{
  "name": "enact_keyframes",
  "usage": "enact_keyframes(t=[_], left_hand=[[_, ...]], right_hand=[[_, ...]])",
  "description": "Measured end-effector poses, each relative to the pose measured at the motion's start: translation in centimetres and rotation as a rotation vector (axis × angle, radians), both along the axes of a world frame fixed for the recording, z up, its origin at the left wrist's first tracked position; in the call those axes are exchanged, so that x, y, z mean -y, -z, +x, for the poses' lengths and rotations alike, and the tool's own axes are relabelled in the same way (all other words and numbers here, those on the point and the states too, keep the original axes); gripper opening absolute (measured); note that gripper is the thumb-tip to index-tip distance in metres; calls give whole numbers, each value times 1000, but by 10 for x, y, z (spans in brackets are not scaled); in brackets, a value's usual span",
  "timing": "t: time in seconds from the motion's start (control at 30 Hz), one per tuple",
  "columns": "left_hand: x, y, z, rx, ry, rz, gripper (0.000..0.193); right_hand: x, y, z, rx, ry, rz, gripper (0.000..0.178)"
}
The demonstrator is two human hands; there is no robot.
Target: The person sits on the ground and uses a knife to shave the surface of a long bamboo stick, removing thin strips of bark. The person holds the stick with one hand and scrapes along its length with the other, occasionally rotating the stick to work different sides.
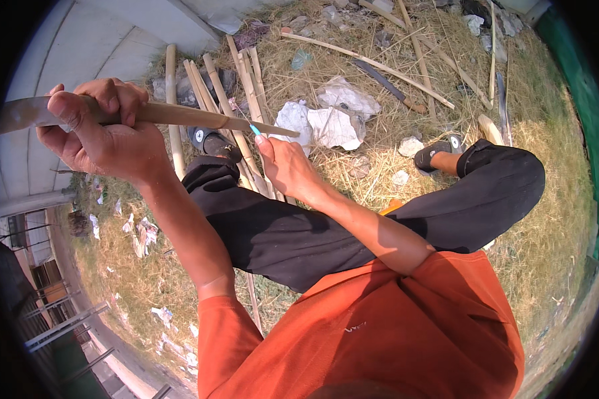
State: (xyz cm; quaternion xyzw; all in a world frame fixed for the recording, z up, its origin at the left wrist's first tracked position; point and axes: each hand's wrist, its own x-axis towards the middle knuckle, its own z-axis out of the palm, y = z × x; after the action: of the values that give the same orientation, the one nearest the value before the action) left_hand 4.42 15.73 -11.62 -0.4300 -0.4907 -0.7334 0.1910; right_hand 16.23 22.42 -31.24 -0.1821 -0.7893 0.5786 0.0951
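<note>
My left hand (106, 123) is wrapped round a split bamboo strip (180, 114), raised at the upper left. The strip runs from the left rim to a narrow end right of centre, above my knee. My right hand (287, 166) is closed near that narrow end. It pinches a slim tool with a teal part (255, 130), which lies against the strip; its exact kind is too small to make out. My right fingers hide the rest of the tool.
Several bamboo lengths (173, 100) lie beyond my left foot. White rocks (336, 126) sit between my feet. A long dark-bladed machete (383, 83) lies on dry grass, farther off. A pale wall (86, 40) stands at left, green sheeting (576, 80) at right.
</note>
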Motion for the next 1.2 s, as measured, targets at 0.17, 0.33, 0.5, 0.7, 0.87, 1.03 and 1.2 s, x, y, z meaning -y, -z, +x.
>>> enact_keyframes(t=[0.17,0.33,0.5,0.7,0.87,1.03,1.2], left_hand=[[0,0,0,-16,34,-16,19],[0,0,6,-25,70,-45,12],[-2,-3,11,-20,-45,-52,10],[-5,2,6,-63,41,-101,11],[4,-2,-4,-73,78,-152,24],[7,2,-6,-52,77,-164,10],[2,0,-3,-61,21,-145,29]], right_hand=[[-14,72,10,218,-7,45,55],[-3,-7,11,-160,41,-8,49],[-17,73,11,176,-120,159,49],[-13,-33,23,-142,42,-61,48],[-25,-6,22,188,-143,-70,53],[-12,4,28,-51,53,7,53],[-15,51,18,235,-17,11,56]])
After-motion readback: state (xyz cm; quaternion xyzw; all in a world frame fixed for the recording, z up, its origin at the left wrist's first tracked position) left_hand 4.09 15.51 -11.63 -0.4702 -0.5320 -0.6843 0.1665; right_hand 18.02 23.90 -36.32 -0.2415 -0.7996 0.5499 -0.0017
